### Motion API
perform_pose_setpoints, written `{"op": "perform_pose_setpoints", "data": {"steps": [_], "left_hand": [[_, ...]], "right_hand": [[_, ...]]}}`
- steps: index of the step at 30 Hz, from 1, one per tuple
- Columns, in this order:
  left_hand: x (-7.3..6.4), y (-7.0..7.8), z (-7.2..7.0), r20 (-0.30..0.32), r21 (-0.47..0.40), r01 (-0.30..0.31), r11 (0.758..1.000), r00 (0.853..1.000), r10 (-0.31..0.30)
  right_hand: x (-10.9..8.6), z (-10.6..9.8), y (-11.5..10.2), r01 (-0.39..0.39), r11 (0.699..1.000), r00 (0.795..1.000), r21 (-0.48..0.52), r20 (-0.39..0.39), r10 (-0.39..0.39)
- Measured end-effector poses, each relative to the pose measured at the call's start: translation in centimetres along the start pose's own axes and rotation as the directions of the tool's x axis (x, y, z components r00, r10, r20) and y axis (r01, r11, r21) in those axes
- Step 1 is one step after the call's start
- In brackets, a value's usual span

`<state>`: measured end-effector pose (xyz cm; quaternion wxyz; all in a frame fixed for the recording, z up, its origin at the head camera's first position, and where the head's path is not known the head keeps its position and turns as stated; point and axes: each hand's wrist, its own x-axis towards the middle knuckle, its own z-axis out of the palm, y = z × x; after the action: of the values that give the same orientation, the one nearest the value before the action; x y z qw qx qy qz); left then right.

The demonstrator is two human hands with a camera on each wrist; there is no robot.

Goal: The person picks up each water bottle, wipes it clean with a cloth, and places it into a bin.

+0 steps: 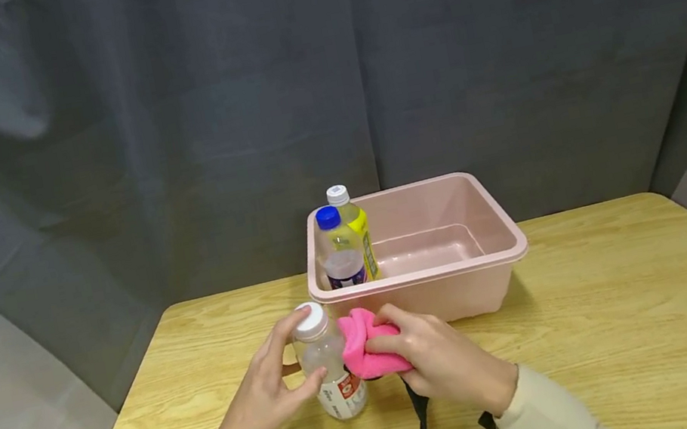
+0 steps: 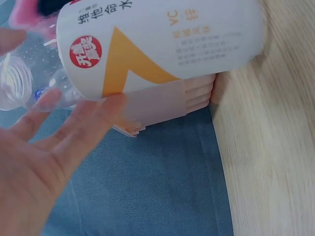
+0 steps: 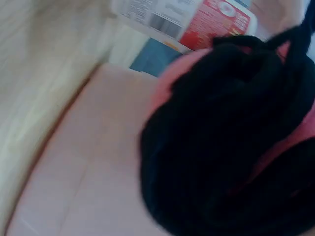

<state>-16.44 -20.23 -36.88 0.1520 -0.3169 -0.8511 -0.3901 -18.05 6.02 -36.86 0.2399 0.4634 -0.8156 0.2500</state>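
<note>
A clear plastic bottle (image 1: 318,358) with a white cap and a white label stands slightly tilted on the table in front of the bin. My left hand (image 1: 268,386) holds it from the left, index finger at the cap and thumb on the near side. The left wrist view shows the label (image 2: 162,44) close up, with fingers of the left hand (image 2: 54,142) against the bottle. My right hand (image 1: 430,352) grips a bunched pink cloth (image 1: 361,342) at the bottle's right side. A black fabric part (image 3: 221,137) of this bundle covers much of the right wrist view.
Behind the hands stands a pink plastic bin (image 1: 468,292). In its left end are a blue-capped bottle (image 1: 344,264) and a white-capped bottle with a yellow label (image 1: 359,227). A black strap (image 1: 422,415) hangs below the cloth. Dark curtains (image 1: 242,109) back the wooden table (image 1: 624,318).
</note>
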Motion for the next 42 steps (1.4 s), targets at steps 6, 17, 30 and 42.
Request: {"op": "perform_pose_setpoints", "data": {"steps": [6,17,30,42], "left_hand": [[0.0,0.2,0.0,0.007,0.001,0.026,1.0,1.0,-0.026],[-0.1,0.3,0.0,0.02,-0.002,0.045,0.999,0.999,-0.045],[0.0,0.3,0.0,0.014,-0.009,0.024,1.0,1.0,-0.024],[0.0,0.1,0.1,0.008,0.004,0.011,1.0,1.0,-0.011]], "right_hand": [[-0.9,1.5,0.3,-0.028,0.999,0.964,-0.038,0.265,0.037],[-1.4,2.2,0.8,-0.059,0.998,0.943,0.004,0.329,0.055],[-0.2,-0.1,0.2,-0.014,1.0,1.0,0.002,-0.014,0.014],[0.6,-0.9,-0.6,0.048,0.993,0.945,0.112,-0.328,-0.008]]}}
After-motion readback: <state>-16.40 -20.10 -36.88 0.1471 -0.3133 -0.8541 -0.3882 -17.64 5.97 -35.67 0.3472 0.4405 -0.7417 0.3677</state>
